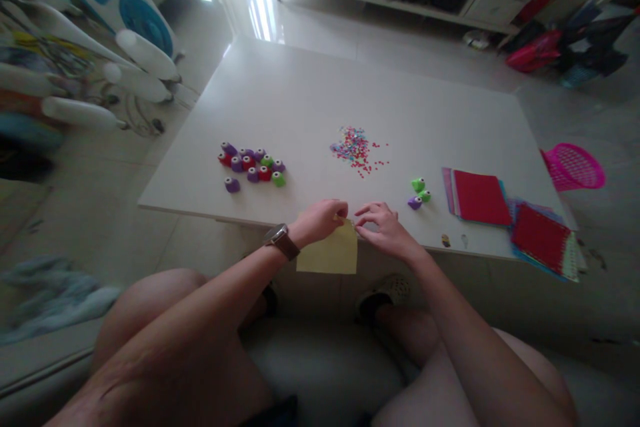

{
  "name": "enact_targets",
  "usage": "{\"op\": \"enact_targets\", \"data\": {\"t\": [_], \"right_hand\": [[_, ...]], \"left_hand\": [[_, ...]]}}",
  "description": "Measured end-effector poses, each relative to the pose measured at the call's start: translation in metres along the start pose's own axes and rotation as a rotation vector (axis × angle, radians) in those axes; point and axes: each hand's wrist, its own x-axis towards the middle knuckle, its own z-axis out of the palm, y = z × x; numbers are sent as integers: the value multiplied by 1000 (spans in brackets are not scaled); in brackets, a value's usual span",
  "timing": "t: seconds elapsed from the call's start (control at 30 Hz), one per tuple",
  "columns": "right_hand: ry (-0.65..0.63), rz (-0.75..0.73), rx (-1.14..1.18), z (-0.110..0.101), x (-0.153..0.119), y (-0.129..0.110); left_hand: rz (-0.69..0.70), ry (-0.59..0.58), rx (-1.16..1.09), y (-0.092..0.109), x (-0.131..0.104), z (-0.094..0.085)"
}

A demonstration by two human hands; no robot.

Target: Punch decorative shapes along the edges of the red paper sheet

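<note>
A sheet of yellow paper [327, 255] hangs past the near edge of the table, its upper edge at my hands. My left hand [324, 219], with a brown-strapped watch [281, 240] on the wrist, is closed in a pinch on the top of the sheet. At the sheet's upper right corner, the thumb and fingertips of my right hand [383, 227] meet the paper, the other fingers loosely bent. Small pale specks show between the hands; what they are is too small to tell. Beyond lies a heap of colourful confetti [354, 147].
Several purple, red and green craft punches [249, 163] stand at the left, with three more punches [419, 193] right of my hands. Farther right lie a stack of coloured sheets [481, 197] and a fanned pile with notched edges [540, 235]. A pink basket [577, 167] stands beyond.
</note>
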Motion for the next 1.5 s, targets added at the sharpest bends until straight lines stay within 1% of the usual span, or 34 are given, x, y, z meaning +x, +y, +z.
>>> {"op": "enact_targets", "data": {"t": [0.23, 0.4, 0.6, 0.7, 0.8, 1.0, 1.33, 1.5], "right_hand": [[-4, -27, 53, -1, 2, 3], [-4, -31, 133, -2, 4, 7], [50, -32, 221, 2, 6, 13], [70, -35, 256, 4, 6, 17], [65, -28, 273, 4, 7, 19], [31, -8, 338, 2, 7, 15], [-14, 47, 444, -1, 8, 13], [-24, 69, 492, -6, 8, 6]], "left_hand": [[85, 39, -9, -2, 1, 3], [98, 55, -45, -2, 2, 2], [130, 77, -104, 5, 1, 0], [192, 72, -170, 8, 1, -1], [265, 59, -216, 8, 2, -1], [309, 60, -233, 5, 3, 0], [355, 6, -239, 10, 1, -3], [372, 11, -257, 12, 0, -5]]}}
